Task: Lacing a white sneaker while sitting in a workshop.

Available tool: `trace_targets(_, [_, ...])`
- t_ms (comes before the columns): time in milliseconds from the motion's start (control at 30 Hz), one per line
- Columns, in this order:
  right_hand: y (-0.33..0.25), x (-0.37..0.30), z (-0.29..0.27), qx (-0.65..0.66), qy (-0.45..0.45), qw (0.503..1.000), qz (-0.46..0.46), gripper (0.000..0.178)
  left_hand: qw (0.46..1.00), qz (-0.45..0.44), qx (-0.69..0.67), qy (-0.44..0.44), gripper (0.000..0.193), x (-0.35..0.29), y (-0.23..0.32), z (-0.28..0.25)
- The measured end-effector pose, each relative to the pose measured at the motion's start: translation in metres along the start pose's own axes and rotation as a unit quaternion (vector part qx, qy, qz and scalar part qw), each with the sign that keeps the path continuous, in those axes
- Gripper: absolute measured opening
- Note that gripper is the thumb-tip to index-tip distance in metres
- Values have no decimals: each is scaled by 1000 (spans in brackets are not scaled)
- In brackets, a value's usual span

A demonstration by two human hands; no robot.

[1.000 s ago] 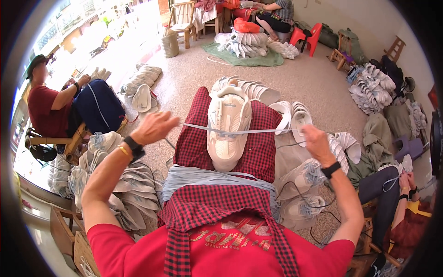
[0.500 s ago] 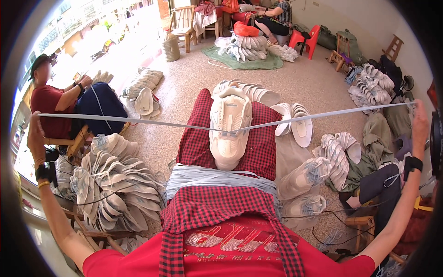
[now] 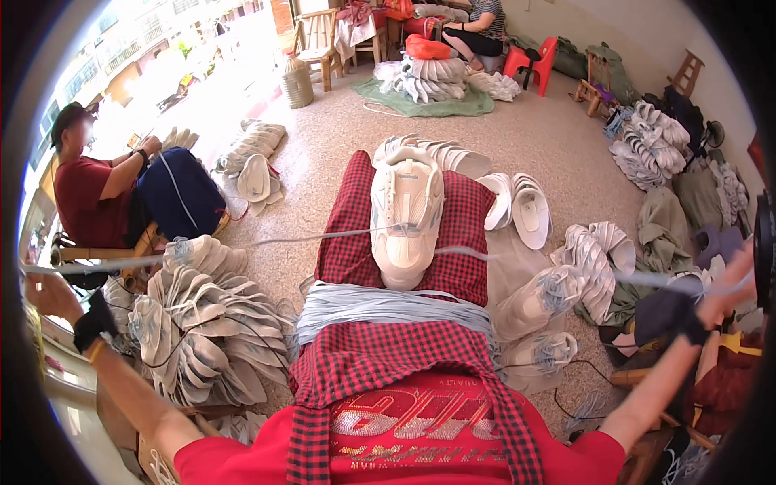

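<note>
A white sneaker (image 3: 406, 206) rests toe toward me on a red-and-black checked cloth (image 3: 346, 218) over my lap. One long pale blue-grey shoelace (image 3: 323, 236) passes through the lowest eyelets near its toe and runs out to both sides. At the far left edge my left hand (image 3: 55, 294) is closed on one end, its fingertips partly cut off by the dark rim. My right hand (image 3: 727, 293), out at the right edge and slightly smeared, grips the other end. The right half of the lace is blurred and wavy. A thick bundle of light blue laces (image 3: 396, 314) lies across my waist.
Stacked shoe uppers (image 3: 206, 323) lie at my left, and laced sneakers (image 3: 537, 303) stand at my right. A person in dark red (image 3: 93, 186) sits at left beside a navy cushion (image 3: 182, 190). Another person (image 3: 485, 28) sits far back, near a red chair (image 3: 531, 63).
Both my hands have come down from about shoe height, still far apart. The lace, stretched nearly straight before, now slopes down to the left and ripples on the right. The sneaker stays on my lap.
</note>
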State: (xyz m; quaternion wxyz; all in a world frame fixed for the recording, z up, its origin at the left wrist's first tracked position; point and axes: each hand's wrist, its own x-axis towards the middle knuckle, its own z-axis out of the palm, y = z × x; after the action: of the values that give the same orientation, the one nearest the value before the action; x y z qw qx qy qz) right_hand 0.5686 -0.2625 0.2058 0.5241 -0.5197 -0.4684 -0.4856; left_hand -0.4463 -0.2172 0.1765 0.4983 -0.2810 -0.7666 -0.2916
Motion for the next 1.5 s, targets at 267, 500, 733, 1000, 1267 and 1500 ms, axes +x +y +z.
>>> trace_targets(267, [-224, -249, 143, 518, -420, 652, 360, 9, 640, -35, -726, -250, 28, -174, 288, -68])
trace_targets(500, [-279, -280, 186, 542, -455, 665, 241, 8, 488, 9, -676, -552, 15, -307, 385, -107])
trace_targets(733, [-280, -275, 192, 529, -481, 668, 208, 18, 508, 6, -634, -583, 16, -325, 403, -104])
trace_targets(1000, [-296, -286, 198, 531, -477, 686, 145, 20, 533, 5, -617, -579, 16, -330, 397, -105])
trace_targets(1267, [-278, -289, 202, 580, -575, 438, 376, 21, 495, -30, -665, -558, 15, -342, 398, -103])
trace_targets(1500, [-283, -288, 210, 577, -570, 445, 379, 20, 598, 91, -636, -479, 5, -332, 415, -107])
